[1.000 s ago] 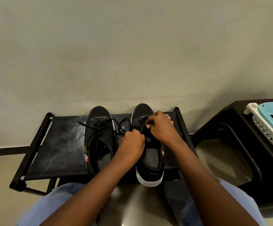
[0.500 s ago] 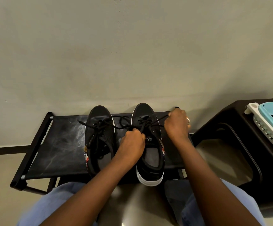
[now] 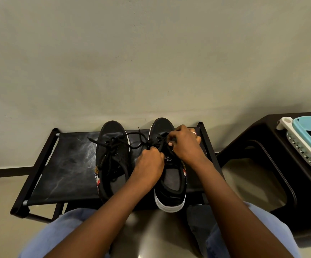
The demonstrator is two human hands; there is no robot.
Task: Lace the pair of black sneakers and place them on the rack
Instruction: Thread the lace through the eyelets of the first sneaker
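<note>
Item 1. Low black shoe rack [image 3: 63, 164], metal tube frame with a dark fabric shelf, set against the wall. It carries both sneakers of the pair, side by side with toes toward the rear edge.

Item 2. Black canvas sneaker with white sole, left of the pair [image 3: 112, 159], on the shelf near its middle. Its black lace runs through the eyelets and lies loose across the tongue, the ends spread out. No finished bow can be made out; judged laced but slack.

Item 3. Black canvas sneaker with white sole, right of the pair [image 3: 169, 185], toward the shelf's right edge, its heel overhanging the front edge. Its black flat shoelace [image 3: 138, 136] is in hand, a strand trailing across the gap toward the other shoe.

Item 4. Left hand [image 3: 149, 164], fingers curled, gripping the lace over the tongue.

Item 5. Right hand [image 3: 186, 144], fingers bent, pinching the lace at the upper eyelets near the toe.

Status, as a judgement: both shoes already stand on the rack; the right one is still being threaded or tightened, tying remains, and the overhanging heel wants pushing back.

Item 6. Light blue plastic basin nested in a white perforated basket [image 3: 307, 140], on a dark brown side table [image 3: 262, 131] at the right. Something dark lies inside; it cannot be identified.
</note>
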